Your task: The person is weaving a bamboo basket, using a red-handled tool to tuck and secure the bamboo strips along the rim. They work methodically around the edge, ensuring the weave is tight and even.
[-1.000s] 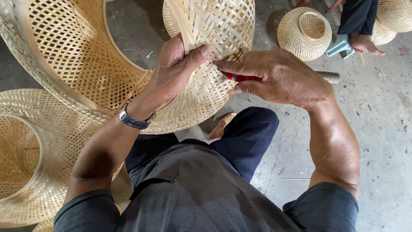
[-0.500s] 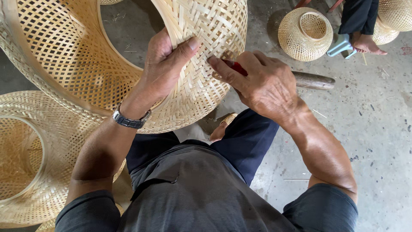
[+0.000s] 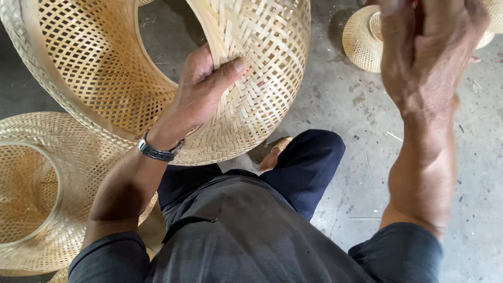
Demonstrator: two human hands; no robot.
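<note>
Woven bamboo baskets: four counted. One large open-weave basket (image 3: 157, 68) lies far left to centre. A second large basket (image 3: 47, 194) sits near left, mouth up. A small round basket (image 3: 361, 39) stands on the floor far right. A fourth basket (image 3: 495, 15) shows only as an edge in the far right corner, partly hidden.

Hands: two. The left hand (image 3: 204, 94) is at centre and the right hand (image 3: 424, 47) is far right.

Wristwatches: one, a metal-band watch (image 3: 157, 151) at left of centre.

Red-handled items: one, a sliver of red (image 3: 417, 5) at the top edge, far right; its kind cannot be told.
</note>
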